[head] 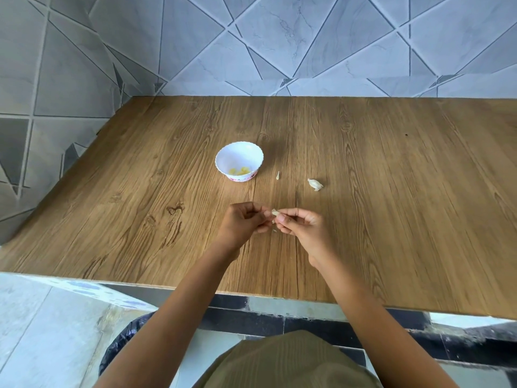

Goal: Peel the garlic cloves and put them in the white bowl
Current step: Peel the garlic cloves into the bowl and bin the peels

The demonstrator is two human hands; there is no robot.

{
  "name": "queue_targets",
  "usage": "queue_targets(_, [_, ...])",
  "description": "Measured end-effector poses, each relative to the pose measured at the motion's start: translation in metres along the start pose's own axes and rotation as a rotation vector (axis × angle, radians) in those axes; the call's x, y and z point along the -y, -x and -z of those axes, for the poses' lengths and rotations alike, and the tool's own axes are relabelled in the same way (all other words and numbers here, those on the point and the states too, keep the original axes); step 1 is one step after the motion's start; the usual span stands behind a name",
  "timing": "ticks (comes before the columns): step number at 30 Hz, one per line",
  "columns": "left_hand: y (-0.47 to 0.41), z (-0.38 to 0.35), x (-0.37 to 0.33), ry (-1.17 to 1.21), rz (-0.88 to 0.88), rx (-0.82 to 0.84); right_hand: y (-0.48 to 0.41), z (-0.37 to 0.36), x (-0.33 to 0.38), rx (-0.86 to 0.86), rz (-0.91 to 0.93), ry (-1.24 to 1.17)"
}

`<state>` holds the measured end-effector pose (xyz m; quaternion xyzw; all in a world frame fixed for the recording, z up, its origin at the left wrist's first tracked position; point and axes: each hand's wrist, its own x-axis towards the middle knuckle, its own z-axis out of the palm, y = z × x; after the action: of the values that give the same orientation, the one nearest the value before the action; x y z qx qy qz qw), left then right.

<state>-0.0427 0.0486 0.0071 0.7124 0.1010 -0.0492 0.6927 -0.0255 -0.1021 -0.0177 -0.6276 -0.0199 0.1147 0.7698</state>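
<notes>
A small garlic clove (274,212) is pinched between the fingertips of my left hand (246,222) and my right hand (300,225), just above the wooden table (391,208); most of it is hidden by the fingers. The white bowl (239,160) stands beyond my hands, slightly left, with yellowish peeled cloves (239,171) in its bottom. An unpeeled garlic clove (315,184) lies on the table to the right of the bowl. A thin sliver of garlic skin (277,175) lies between the bowl and that clove.
A tiled wall (279,43) rises behind the table and along its left side. A black-lined bin (123,343) stands on the floor below the table's near edge, left of my lap. A tiny skin scrap (274,230) lies under my hands.
</notes>
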Motion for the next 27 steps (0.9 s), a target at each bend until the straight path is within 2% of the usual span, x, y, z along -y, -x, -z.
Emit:
queue_targets(5, [-0.002,-0.003,-0.003,-0.487,-0.195,-0.072,0.0,0.0,-0.002,-0.023,0.06,0.087])
queue_targets(7, [-0.003,-0.004,-0.003,-0.546,-0.248,-0.073,0.0,0.0,-0.002,-0.016,0.054,0.115])
queue_targets(9, [-0.003,-0.006,-0.003,-0.495,-0.21,-0.048,-0.001,0.002,-0.001,-0.01,-0.028,0.076])
queue_targets(13, [0.0,-0.006,-0.002,-0.232,-0.066,0.043,-0.003,0.006,0.005,0.072,-0.3,-0.137])
queue_targets(15, [0.002,-0.008,-0.004,-0.16,-0.045,0.049,-0.003,0.006,0.005,0.076,-0.353,-0.226])
queue_targets(17, [0.001,-0.011,-0.004,-0.247,-0.059,-0.001,-0.001,0.005,0.003,0.019,-0.295,-0.17])
queue_targets(21, [-0.003,-0.011,-0.001,-0.422,-0.075,-0.067,0.002,0.007,0.0,-0.048,-0.052,0.007])
queue_targets(24, [-0.007,-0.003,0.003,-0.651,-0.163,-0.151,0.002,0.009,0.001,-0.051,-0.003,0.024])
queue_targets(27, [-0.006,0.0,0.004,-0.858,-0.24,-0.115,0.003,0.01,0.002,-0.046,0.004,0.025])
